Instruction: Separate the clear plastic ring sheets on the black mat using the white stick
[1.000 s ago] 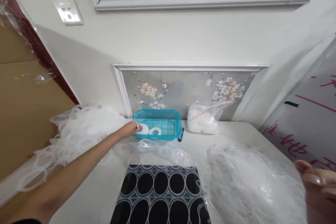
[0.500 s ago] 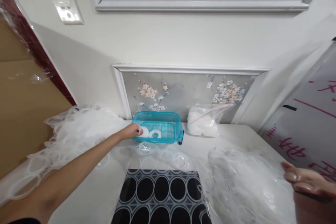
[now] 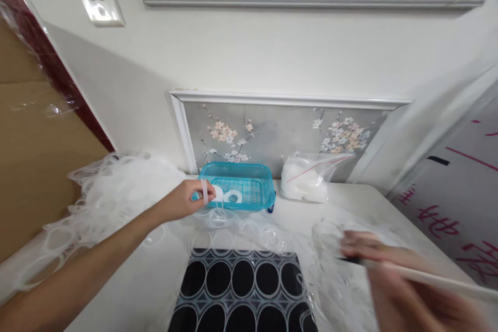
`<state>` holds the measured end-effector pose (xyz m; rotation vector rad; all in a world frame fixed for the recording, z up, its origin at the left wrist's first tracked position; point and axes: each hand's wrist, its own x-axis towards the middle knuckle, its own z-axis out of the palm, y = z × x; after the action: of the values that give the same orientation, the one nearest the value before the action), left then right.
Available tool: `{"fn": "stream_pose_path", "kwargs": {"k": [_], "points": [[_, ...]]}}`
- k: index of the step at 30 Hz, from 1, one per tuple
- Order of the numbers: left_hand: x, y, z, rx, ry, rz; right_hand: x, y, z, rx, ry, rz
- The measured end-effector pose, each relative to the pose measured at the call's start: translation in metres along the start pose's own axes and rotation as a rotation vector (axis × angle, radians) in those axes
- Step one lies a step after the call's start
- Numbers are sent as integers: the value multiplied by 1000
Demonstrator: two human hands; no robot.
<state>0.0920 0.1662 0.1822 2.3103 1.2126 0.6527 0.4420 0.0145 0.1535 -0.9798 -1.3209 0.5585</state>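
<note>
My left hand (image 3: pixel 185 201) hovers just in front of the turquoise plastic basket (image 3: pixel 254 202) at the back of the white table. Its fingers pinch a small white ring (image 3: pixel 205 192). Two more white rings (image 3: pixel 233 196) lie inside the basket. My right hand (image 3: pixel 373 255) is blurred at the lower right, above a heap of clear plastic ring webbing (image 3: pixel 338 290). It seems closed around a long thin pale rod (image 3: pixel 436 281) that runs off to the right edge.
A black mat with oval outlines (image 3: pixel 237 290) lies at the near centre, under clear ring sheets. Another webbing heap (image 3: pixel 112 192) fills the left. A zip bag of white pieces (image 3: pixel 305 182) leans on the wall. Cardboard stands left, a board with pink writing (image 3: pixel 459 202) right.
My left hand has drawn back out of the basket with a white ring. My right hand swept in from the right edge to above the right heap, now with a rod.
</note>
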Motion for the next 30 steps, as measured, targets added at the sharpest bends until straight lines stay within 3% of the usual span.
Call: {"fn": "stream_pose_path", "kwargs": {"k": [2, 4, 8, 12, 17, 23, 27, 30], "points": [[-9, 23, 12, -70, -64, 70, 1, -20, 42, 102, -159, 13], [-16, 41, 24, -158, -113, 107, -4, -25, 74, 224, -290, 135], [-24, 54, 40, -426, -183, 37, -23, -11, 105, 325, -422, 372], [-27, 47, 50, -743, -282, -13, -21, -1, 113, 375, -427, 446], [-32, 40, 64, -1195, -149, -117, -8, 4, 114, 497, -379, 466], [-42, 50, 73, -1451, -166, -168, -11, 13, 117, 625, -355, 576], [-50, 58, 76, -1646, -149, -100, -10, 18, 115, 649, -322, 623], [-56, 56, 75, -1571, -157, -36, -8, 20, 110, 636, -321, 618]]}}
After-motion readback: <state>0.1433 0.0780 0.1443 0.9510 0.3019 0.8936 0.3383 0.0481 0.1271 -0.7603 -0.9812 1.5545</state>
